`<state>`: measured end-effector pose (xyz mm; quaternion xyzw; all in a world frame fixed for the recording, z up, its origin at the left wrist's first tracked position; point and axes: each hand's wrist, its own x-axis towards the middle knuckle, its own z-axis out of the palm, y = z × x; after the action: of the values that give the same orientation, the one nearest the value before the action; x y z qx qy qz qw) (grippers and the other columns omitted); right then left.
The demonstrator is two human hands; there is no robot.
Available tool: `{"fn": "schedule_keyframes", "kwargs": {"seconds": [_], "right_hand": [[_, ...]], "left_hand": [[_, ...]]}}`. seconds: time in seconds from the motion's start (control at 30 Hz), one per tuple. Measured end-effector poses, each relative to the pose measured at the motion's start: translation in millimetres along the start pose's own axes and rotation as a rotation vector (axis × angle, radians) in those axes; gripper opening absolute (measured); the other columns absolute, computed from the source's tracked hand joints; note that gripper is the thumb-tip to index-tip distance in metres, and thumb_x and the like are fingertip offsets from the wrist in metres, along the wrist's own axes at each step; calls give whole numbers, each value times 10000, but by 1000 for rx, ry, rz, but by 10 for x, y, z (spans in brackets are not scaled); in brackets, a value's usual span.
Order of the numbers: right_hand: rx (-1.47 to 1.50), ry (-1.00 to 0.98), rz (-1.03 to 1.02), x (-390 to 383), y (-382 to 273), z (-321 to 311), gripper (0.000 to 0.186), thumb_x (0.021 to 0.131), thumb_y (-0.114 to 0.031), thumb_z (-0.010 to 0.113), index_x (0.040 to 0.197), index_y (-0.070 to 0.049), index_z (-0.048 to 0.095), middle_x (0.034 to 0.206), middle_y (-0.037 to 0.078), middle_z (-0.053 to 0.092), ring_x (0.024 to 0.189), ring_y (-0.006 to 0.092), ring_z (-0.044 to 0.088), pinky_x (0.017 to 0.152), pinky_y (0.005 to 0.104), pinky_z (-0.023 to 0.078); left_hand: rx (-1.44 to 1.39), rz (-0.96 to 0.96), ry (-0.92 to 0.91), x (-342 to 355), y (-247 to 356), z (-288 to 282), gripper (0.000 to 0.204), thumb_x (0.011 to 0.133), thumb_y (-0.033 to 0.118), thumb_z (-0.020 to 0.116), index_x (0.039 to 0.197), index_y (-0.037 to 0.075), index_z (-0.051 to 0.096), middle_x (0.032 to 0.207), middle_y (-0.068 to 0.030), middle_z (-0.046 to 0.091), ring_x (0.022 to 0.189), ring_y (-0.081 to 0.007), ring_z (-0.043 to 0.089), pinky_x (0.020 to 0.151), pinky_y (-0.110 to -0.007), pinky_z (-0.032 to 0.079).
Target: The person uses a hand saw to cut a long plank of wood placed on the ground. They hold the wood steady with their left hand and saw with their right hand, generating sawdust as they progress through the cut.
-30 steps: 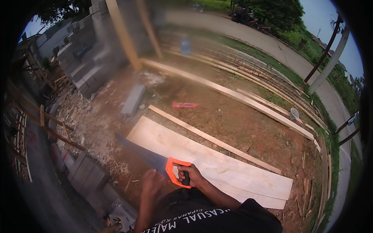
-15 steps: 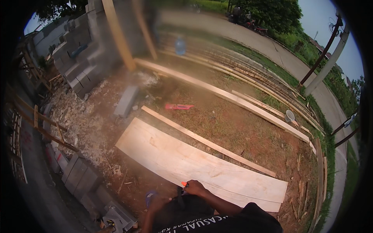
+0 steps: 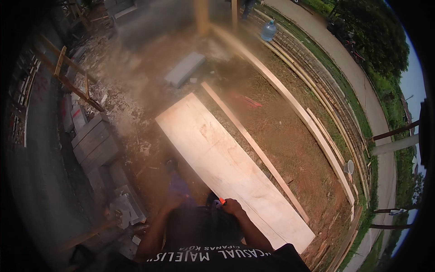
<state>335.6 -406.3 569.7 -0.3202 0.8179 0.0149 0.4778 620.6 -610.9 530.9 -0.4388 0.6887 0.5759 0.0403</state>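
Note:
Low at the centre, my right hand (image 3: 232, 206) grips a small visible orange part (image 3: 222, 201) of the saw's handle, close against my dark shirt; the blade is not clearly seen. My left hand (image 3: 176, 201) is blurred at the left of my body, its fingers indistinct, near a blurred blue shape (image 3: 179, 185) that I cannot make out. A long pale plywood panel (image 3: 213, 152) lies diagonally on the ground just beside my right hand, with a narrow wooden strip (image 3: 253, 149) parallel beyond it.
Grey blocks (image 3: 93, 140) are stacked at the left, another block (image 3: 186, 68) lying ahead. Beyond the strip are a long beam (image 3: 290, 99), bamboo poles (image 3: 312, 90), a blue water jug (image 3: 268, 30) and a light bucket (image 3: 348, 167). A wooden frame (image 3: 77, 86) stands upper left; a road runs along the right.
My right hand has drawn the saw down against my body, so its blade and most of the handle are now hidden. The view has swung, turning the plywood more steeply diagonal.

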Motion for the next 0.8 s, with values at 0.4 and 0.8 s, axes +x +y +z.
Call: {"fn": "schedule_keyframes", "kwargs": {"seconds": [0.4,0.8], "right_hand": [[-126,-95,86,347,-1649,-217,402,936,-387,641,1219,-118,731,1098,242,745,1057,431,713,902,517,555],[57,44,31,-295,-2821,-1028,426,942,-265,651,1348,-139,682,1124,243,739,1104,394,716,930,452,558]], "left_hand": [[215,-512,-82,419,-409,-1835,658,910,532,680,1205,-56,694,1231,-313,690,1161,-456,669,983,-516,516],[128,-261,-302,1095,-639,-2691,564,908,477,669,1239,21,713,1231,-282,697,1157,-428,676,994,-503,524]]}}
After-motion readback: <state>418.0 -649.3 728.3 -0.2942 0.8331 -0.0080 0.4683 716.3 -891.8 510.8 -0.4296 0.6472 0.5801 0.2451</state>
